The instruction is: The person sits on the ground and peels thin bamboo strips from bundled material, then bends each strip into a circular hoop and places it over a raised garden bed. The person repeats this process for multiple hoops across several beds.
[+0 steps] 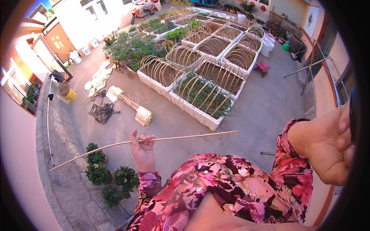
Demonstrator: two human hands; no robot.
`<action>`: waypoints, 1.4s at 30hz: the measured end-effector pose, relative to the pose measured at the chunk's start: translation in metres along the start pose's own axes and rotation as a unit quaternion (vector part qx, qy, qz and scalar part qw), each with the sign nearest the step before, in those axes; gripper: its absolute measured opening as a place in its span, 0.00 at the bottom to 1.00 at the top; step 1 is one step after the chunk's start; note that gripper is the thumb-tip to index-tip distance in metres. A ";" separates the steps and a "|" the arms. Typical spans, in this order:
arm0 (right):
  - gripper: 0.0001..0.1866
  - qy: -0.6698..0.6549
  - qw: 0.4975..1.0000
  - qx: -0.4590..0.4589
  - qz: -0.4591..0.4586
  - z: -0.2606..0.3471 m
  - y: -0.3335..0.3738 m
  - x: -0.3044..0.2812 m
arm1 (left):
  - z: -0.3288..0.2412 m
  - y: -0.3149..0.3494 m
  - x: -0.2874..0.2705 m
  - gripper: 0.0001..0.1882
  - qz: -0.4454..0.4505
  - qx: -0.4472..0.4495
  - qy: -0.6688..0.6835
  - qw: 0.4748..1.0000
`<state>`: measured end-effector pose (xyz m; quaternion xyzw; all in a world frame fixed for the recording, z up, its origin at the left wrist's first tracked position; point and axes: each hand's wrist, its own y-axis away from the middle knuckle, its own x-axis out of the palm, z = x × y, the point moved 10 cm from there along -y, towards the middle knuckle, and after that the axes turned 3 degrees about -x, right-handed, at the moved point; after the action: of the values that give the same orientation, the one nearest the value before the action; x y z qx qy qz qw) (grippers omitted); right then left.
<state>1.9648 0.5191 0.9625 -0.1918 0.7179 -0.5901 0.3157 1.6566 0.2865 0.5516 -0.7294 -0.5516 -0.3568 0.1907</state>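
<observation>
A long, thin, slightly bent bamboo strip (189, 136) lies across the fingers of my left hand (143, 153), which is closed on it near its middle. One end reaches toward the stone ledge at the left, the other toward the planter boxes. My right hand (322, 142) is raised close to the camera at the right edge. Its fingers curl at a dark edge there; what they grip is cut off by the picture's rim. Beyond my hands, white planter boxes (191, 112) hold soil and green plants, many under arched bamboo hoops (160, 69).
A tied bundle of pale strips (143, 115) lies on the concrete beside dark straps (102, 112) and loose pale sheets (98, 79). Potted plants (98, 173) stand near my left side. A small red stool (263, 67) and a metal stand (309, 67) are at the right.
</observation>
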 end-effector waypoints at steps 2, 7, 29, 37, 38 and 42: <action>0.11 -0.026 0.997 0.027 -0.072 -0.028 0.044 0.010 | 0.002 -0.003 0.000 0.20 0.008 -0.001 0.011 1.000; 0.11 0.045 0.855 0.490 0.166 -0.082 0.262 0.084 | 0.006 -0.010 -0.020 0.17 -0.060 -0.014 0.036 0.997; 0.19 -0.141 0.648 0.696 -0.276 -0.068 0.383 0.045 | 0.151 -0.012 -0.051 0.13 -0.176 -0.251 0.087 0.948; 0.18 0.030 0.587 0.687 -0.426 -0.070 0.444 -0.116 | 0.119 -0.041 -0.154 0.13 -0.298 -0.083 0.026 0.951; 0.18 0.043 0.583 0.684 -0.436 -0.071 0.451 -0.133 | 0.116 -0.042 -0.153 0.13 -0.305 -0.064 0.020 0.950; 0.18 0.086 0.556 0.677 -0.475 -0.079 0.485 -0.188 | 0.127 -0.041 -0.125 0.12 -0.314 -0.018 -0.001 0.949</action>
<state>2.0949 0.8094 0.5434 -0.1831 -0.0643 -0.9803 -0.0373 1.6403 0.3018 0.3701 -0.5233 -0.7462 -0.4077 0.0555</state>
